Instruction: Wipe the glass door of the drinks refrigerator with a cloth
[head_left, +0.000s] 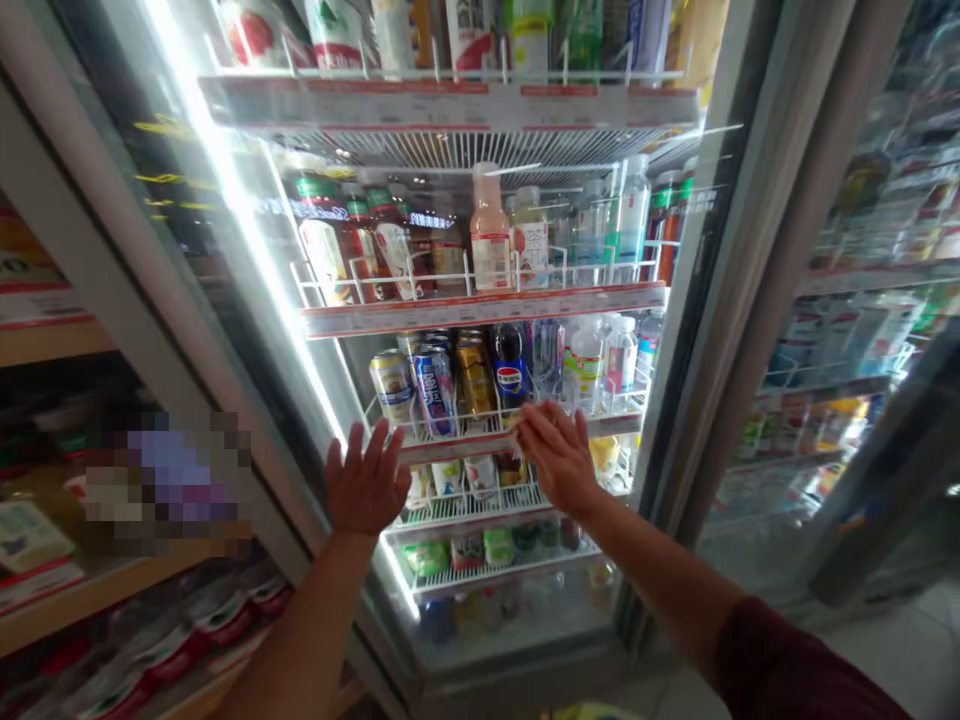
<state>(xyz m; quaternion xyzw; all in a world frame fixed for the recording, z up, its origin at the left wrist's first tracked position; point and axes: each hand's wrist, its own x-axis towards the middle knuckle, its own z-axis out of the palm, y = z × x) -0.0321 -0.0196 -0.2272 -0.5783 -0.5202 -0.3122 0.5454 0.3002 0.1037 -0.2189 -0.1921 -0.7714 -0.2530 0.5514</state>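
A tall drinks fridge (pixel 450 310) stands before me, its lit shelves seen through glass that carries reflected lettering. My left hand (pixel 367 480) is open, palm forward and fingers spread, in front of the lower left part of the glass. Level with the can shelf, my right hand (pixel 553 450) has its fingers bent and pressed together. A thin whitish thing shows at its fingertips, too blurred to name. Behind that hand stands a dark bottle (pixel 509 365) with a blue label. Cans, a blue one (pixel 435 390) and a gold one (pixel 474 375) among them, stand to its left.
A pink bottle (pixel 491 230) stands on the shelf above. Metal frame posts (pixel 742 270) edge the glass on the right, with another drinks cabinet (pixel 855 330) beyond. At the left, wooden shelves (pixel 127 580) hold packaged goods, partly pixelated.
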